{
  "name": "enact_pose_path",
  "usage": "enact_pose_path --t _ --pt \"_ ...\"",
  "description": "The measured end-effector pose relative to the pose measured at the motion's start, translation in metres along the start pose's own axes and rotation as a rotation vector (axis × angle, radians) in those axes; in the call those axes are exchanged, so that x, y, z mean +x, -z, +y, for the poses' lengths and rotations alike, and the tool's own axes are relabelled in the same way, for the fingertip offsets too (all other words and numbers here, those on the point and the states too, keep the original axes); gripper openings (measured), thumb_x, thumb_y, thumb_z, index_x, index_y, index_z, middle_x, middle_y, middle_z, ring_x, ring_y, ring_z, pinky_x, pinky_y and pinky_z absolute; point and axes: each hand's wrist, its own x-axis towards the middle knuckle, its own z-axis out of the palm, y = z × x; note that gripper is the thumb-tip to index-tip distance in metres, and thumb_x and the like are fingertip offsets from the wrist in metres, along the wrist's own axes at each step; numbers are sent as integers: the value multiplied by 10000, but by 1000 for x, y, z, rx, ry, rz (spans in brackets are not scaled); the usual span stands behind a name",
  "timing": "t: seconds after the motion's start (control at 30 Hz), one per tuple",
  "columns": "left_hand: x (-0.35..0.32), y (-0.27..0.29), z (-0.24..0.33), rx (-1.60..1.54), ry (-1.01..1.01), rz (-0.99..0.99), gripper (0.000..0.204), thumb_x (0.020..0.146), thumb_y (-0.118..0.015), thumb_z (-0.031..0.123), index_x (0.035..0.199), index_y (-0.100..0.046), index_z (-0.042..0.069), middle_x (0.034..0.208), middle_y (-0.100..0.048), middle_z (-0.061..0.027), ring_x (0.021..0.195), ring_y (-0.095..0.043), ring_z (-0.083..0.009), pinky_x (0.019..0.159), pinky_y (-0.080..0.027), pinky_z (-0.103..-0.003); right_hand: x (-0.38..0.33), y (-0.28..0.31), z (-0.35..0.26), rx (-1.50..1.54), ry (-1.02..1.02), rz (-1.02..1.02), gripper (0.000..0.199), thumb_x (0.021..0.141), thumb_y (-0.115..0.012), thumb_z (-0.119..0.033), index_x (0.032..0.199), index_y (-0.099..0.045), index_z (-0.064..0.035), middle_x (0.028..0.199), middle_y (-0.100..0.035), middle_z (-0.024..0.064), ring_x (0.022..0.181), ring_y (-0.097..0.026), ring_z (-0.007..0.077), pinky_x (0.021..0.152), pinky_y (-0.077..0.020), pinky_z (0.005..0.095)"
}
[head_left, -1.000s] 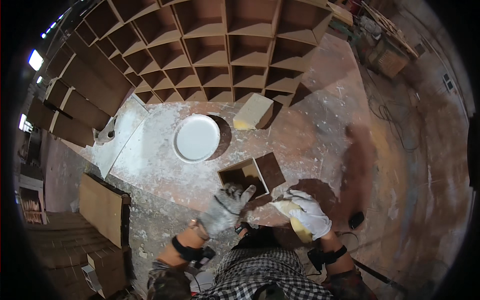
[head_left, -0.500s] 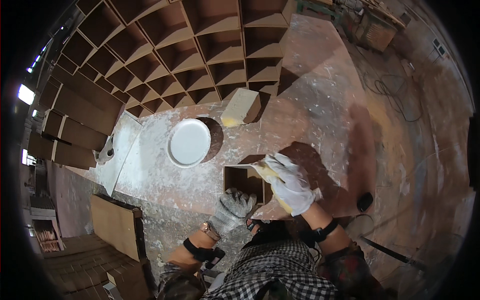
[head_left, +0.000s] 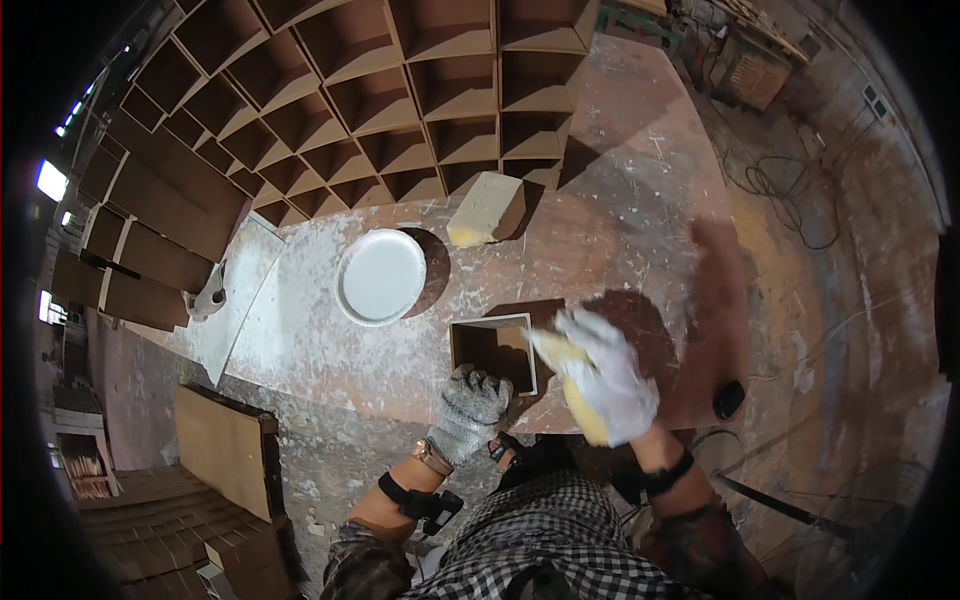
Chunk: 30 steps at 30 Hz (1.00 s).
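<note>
A small open-topped brown box (head_left: pixel 487 345) sits near the table's front edge, its far and right rims pale. My left hand (head_left: pixel 474 405), in a grey knit glove, grips the box's near wall with curled fingers. Just right of the box is my right hand (head_left: pixel 603 378), in a white glove with yellow areas, blurred by motion. Its fingers are closed and point at the right rim. A pale, smeared shape shows at the fingertips, too blurred to name. Beyond the box lie a round white dish (head_left: pixel 381 278) and a pale block (head_left: pixel 487 210) with a yellowish end.
Rows of similar open brown boxes (head_left: pixel 370 100) stand stacked at the far side of the stained table (head_left: pixel 640 200). A dark rounded object (head_left: pixel 729 400) lies at its right edge. Brown panels (head_left: pixel 225 445) are at lower left, and a coiled cable (head_left: pixel 785 195) lies on the floor at right.
My right hand has moved right and a little nearer to me, off the box's right rim, which now shows pale along its length. My left hand stays on the near wall.
</note>
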Motion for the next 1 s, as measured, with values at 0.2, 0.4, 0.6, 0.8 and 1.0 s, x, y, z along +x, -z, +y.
enact_pose_path --t 0.2,0.4,0.6,0.8,1.0 --pt "10 7 2 -23 -72 62 282 649 -665 277 889 -609 140 713 -547 -57 752 -574 -248 748 -457 -391 2 -42 58 -34 -20 -19 282 861 -566 -40 1137 -623 -28 1074 -623 163 953 -610 313 830 -500 362" --pt "-2 14 -3 -145 -6 55 408 628 -698 406 932 -624 144 718 -551 -51 737 -569 -252 770 -437 -394 -84 -30 11 224 -5 -203 273 853 -569 -27 1116 -641 -12 1135 -623 133 1064 -588 252 977 -437 340" --pt "-4 43 -15 -1031 180 -8 194 824 -701 160 1016 -709 136 1012 -676 -93 914 -635 -262 783 -499 -347 -84 1 -1 349 -353 271 361 746 -646 -45 1099 -635 28 1152 -614 181 1146 -547 270 978 -430 355" --pt "-45 -45 4 -1157 345 -97 276 806 -695 127 1076 -670 76 1033 -676 -90 889 -645 -251 786 -511 -321 -36 -20 -36 -45 -229 -70 258 761 -640 -103 1002 -663 -13 1058 -633 162 989 -602 333 858 -494 393" --pt "-48 -44 0 -1125 230 -124 399 787 -632 253 1155 -606 102 1091 -624 -175 1018 -583 -374 891 -469 -445 12 -62 -13 -467 -168 -261 215 881 -558 -180 1037 -636 -54 928 -626 128 833 -612 333 734 -516 417"
